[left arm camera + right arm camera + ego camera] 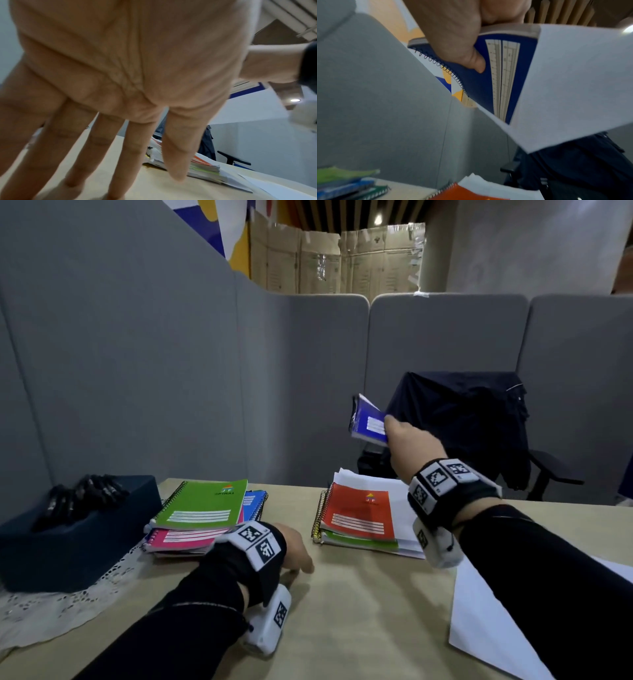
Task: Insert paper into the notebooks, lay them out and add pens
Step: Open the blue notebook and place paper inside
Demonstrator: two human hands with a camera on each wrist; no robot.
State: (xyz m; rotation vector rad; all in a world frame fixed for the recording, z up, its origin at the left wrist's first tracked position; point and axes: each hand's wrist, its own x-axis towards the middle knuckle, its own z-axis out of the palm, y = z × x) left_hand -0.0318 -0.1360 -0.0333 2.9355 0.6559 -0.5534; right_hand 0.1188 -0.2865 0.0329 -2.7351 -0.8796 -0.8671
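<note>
My right hand [407, 440] holds a dark blue spiral notebook [368, 422] up in the air above the right stack. In the right wrist view the thumb presses on the blue notebook [488, 81], and a white sheet of paper [573, 88] sticks out of it. Below it lies a stack topped by an orange notebook [358, 513] with white sheets [383, 484] under it. At the left is a second stack topped by a green notebook [202, 505]. My left hand [296, 549] rests open on the table, straight fingers [120, 148] touching the surface. Black pens [82, 496] lie on a dark box.
The dark box [68, 539] stands at the far left on a white lace cloth [51, 604]. A loose white sheet [486, 621] lies at the right front. Grey partition panels [171, 388] wall the desk. An office chair draped in dark cloth [462, 419] stands behind the table's far edge.
</note>
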